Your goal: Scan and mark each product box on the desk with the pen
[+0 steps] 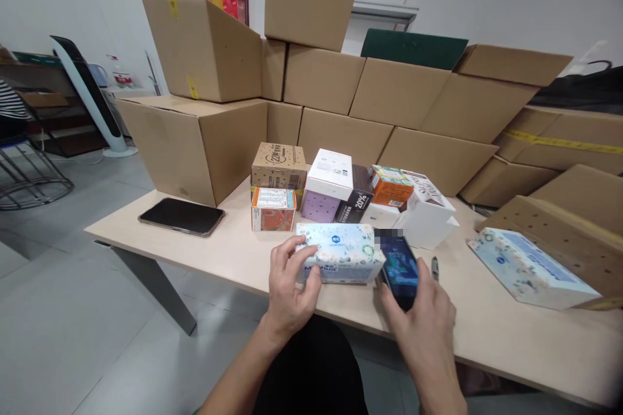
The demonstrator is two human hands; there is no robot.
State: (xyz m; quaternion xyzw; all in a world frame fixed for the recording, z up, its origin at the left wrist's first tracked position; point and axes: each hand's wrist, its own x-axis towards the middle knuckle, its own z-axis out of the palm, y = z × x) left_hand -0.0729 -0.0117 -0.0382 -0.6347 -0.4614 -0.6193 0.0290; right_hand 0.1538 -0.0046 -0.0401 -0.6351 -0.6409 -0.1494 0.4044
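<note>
A light-blue floral tissue box [348, 248] lies near the table's front edge. My left hand [291, 286] grips its left end, fingers on top and thumb on the front face. A smartphone [403, 271] with a lit screen is in my right hand [429, 316], its thumb and fingers on opposite edges. The phone's top left corner is close against the right end of the tissue box; whether they touch I cannot tell. Just right of the phone lies a small dark pen-like object [435, 268], partly hidden by my right hand.
Small cartons stand behind the tissue box: a brown box [278, 165], a red-and-white box [273, 215], a white-and-purple box [327, 185] and an orange box [389, 189]. A large phone [182, 216] lies at left, another tissue box [533, 269] at right. Stacked cardboard boxes [233, 149] line the back.
</note>
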